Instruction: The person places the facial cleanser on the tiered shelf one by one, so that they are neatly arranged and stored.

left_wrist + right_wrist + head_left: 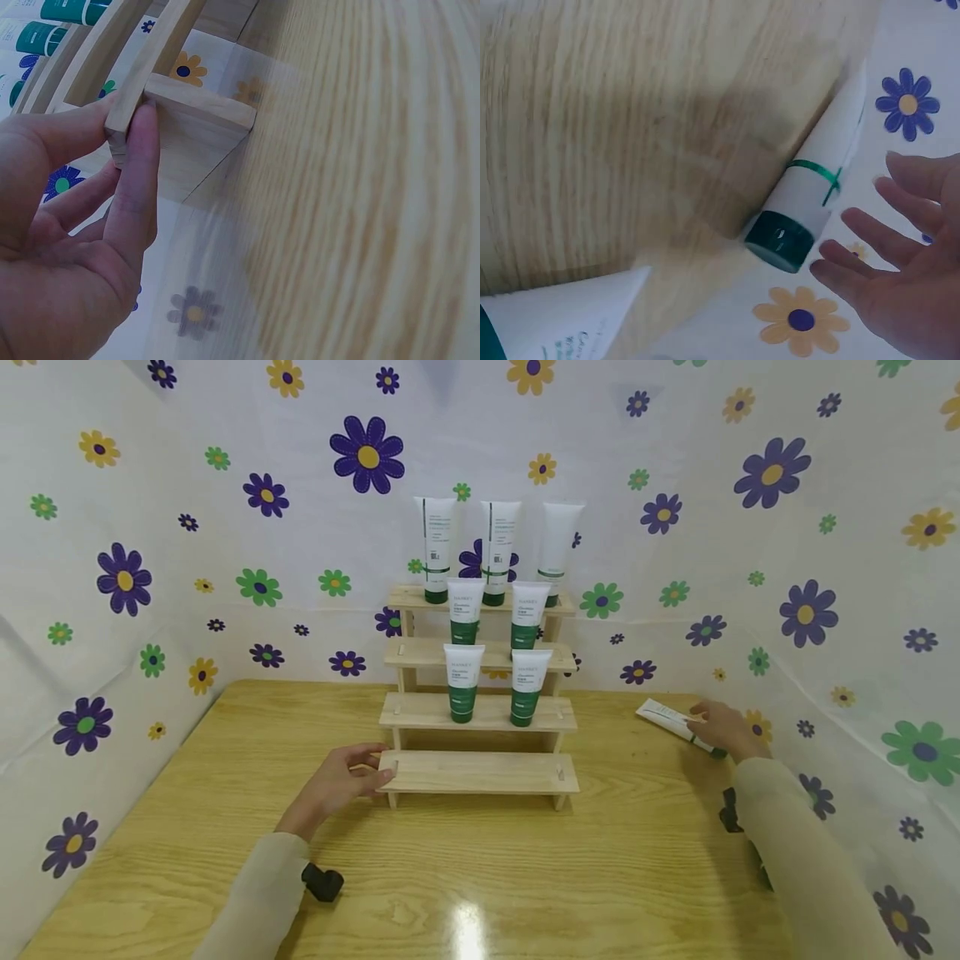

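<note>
A stepped wooden display stand (480, 772) sits mid-table in the head view. At the left end of its lowest board, my left hand (341, 781) pinches the wood between thumb and fingers; the left wrist view shows this grip on the board (142, 90). Far to the right lies a white tube (663, 717) with a dark green cap. Over it reaches my right hand (723, 728). In the right wrist view its fingers (885, 240) are spread and relaxed beside the tube (817, 176), with a gap between them.
Three tall tubes (497, 543) stand on the top step, with shorter green-and-white tubes (462, 685) in pairs on the two steps below. Another tube (562, 322) lies near the right forearm, mostly hidden by the sleeve in the head view. Flowered cloth (862, 635) walls the table.
</note>
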The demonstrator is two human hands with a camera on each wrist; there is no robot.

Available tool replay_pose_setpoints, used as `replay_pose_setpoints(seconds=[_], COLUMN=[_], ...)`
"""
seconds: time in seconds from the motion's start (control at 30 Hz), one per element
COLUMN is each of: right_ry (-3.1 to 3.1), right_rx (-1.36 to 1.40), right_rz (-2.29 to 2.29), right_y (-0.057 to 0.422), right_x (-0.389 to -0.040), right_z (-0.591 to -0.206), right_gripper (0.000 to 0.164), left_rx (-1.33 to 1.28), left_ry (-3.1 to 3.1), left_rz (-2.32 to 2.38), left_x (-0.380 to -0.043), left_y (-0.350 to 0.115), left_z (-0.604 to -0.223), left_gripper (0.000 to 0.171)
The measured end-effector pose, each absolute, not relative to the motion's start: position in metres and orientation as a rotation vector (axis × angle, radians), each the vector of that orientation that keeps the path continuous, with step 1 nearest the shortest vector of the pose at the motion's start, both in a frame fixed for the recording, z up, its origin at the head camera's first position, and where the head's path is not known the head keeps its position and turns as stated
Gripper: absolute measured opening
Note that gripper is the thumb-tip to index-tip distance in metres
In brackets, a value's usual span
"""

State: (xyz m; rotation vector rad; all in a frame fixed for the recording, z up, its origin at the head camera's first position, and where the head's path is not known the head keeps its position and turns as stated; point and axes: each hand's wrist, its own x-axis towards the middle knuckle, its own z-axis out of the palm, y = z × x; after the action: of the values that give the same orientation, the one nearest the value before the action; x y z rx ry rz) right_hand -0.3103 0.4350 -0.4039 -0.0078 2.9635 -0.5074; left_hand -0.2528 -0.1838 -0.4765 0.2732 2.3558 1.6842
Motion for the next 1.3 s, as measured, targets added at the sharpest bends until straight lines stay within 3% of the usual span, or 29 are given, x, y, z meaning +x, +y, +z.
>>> replay_pose_setpoints(seconds=[0.4,0.73,1.07,1.3], right_ry=[3.004,2.902,2.808,2.810], right_rx=[0.104,0.152,0.172,0.094], right_rz=[-0.551,-0.612,-0.505,-0.765], right_y=[0.440,0.438,0.432,0.422], right_x=[-0.308,-0.306,-0.313,-0.311], right_z=[-0.417,-0.418,-0.418,-0.415], right_gripper=[0.040,0.064,0.060,0.064], left_rx=[0.252,0.257,0.241,0.230], left_ry=[2.361,2.371,2.359,2.380], left_rz=[1.671,1.655,1.658,1.638], left_x=[-0.254,-0.255,-0.253,-0.253], left_y=[-0.183,-0.183,-0.181,-0.181], left_z=[-0.475,-0.475,-0.474,-0.473], left_gripper=[0.066,0.068,0.067,0.067])
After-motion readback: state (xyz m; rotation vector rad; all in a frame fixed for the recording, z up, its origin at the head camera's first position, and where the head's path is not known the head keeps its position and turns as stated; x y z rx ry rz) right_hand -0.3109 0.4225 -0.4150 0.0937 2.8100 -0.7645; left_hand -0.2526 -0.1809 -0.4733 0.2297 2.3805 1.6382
